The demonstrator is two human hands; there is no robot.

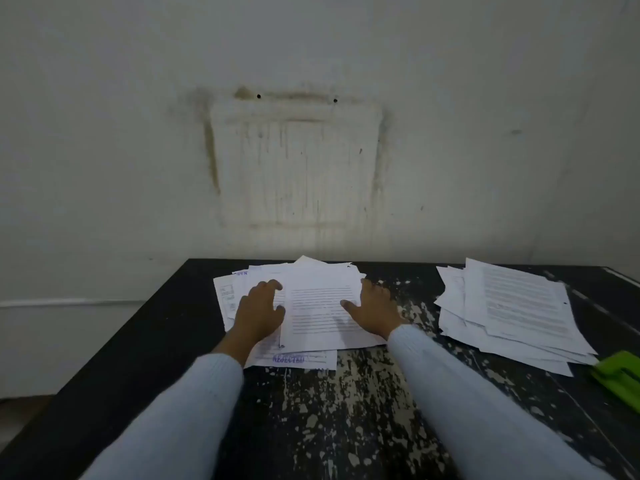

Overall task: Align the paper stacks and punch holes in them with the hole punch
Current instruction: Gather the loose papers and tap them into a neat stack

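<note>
The table [311,427] has a black painted top, and the paint is worn off in many pale flakes and patches, so the surface looks rough and matt. The near paper stack [322,306] is thin white printed paper, matt, with loose uneven edges. The second paper stack [512,306] at the right is the same kind of paper. The sleeves [180,417] are pale blue knitted cloth with a fine rib, soft and matt. The green object [621,379] at the right edge looks like smooth plastic. The wall [138,133] is matt white plaster, stained with brownish streaks.
</note>
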